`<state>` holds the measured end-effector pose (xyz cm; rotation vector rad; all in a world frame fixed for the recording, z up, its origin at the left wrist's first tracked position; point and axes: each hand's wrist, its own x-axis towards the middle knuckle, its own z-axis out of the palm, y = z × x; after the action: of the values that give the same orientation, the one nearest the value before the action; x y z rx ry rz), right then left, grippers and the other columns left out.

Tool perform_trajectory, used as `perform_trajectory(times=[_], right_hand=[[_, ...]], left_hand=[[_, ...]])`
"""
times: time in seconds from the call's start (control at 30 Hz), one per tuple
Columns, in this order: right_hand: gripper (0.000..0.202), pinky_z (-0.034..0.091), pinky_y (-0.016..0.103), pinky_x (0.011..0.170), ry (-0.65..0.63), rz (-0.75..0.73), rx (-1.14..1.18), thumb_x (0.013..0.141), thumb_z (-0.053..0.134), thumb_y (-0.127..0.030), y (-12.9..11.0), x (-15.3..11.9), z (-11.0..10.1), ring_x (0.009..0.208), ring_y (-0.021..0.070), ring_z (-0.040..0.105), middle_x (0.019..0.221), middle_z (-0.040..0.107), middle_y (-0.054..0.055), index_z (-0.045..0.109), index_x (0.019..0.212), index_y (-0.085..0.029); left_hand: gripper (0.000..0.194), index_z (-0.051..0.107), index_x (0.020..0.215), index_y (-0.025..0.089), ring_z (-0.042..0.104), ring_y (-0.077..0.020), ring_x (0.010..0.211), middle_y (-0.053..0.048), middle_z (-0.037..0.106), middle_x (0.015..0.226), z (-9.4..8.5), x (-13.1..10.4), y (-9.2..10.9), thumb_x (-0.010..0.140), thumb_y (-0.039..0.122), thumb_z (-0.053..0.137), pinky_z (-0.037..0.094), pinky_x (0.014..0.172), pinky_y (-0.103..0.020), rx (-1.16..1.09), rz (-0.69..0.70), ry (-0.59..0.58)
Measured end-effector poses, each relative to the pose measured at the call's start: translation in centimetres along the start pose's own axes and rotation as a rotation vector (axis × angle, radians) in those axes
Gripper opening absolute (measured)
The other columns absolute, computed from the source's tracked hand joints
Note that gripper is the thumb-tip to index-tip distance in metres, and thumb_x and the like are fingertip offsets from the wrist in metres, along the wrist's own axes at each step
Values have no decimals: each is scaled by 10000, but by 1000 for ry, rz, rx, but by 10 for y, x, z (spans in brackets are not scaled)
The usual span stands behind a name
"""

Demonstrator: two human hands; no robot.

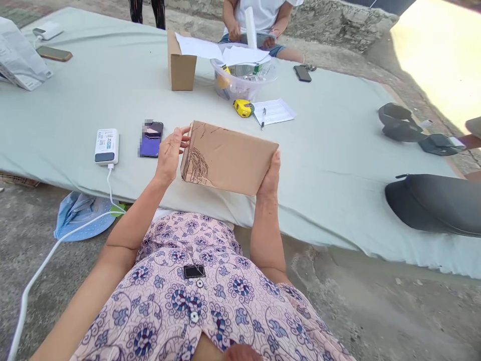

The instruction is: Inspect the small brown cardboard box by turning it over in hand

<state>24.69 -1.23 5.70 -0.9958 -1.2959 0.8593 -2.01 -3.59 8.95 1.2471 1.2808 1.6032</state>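
Note:
Between my two hands I hold up a brown cardboard box (233, 155), tilted above the near part of the cloth-covered table. Dark pen scribbles mark its left end. My left hand (171, 155) is at the box's left edge, its fingers partly behind the end; how firmly it grips is hard to see. My right hand (271, 175) grasps the lower right corner, thumb along the edge and fingers hidden underneath. Left of my left hand lie a smartphone (153, 139) and a white power bank (106, 145) with a white cable plugged in.
On the pale green tablecloth (330, 145) are a yellow tape measure (243, 108), a paper sheet (280, 111) with a pen (263, 118), a clear basin (244, 82), and another cardboard box (182, 70). A black cap (432, 203) lies at right. Another person's hands (235, 33) are across the table.

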Motion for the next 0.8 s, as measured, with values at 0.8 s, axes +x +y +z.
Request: perform_trajectory(times=[0.8], right_hand=[[843,497,476,1139,-89,152,47,885,240,-858,-12,19,17,1310,237,613,1252,740,48,575,1367,-252]], left_hand=[[683,607,1361,300,567,-297,1387,-73,627,1453,-1,14,-22,808,694,679,497,1148,-438,-77,151,-176]])
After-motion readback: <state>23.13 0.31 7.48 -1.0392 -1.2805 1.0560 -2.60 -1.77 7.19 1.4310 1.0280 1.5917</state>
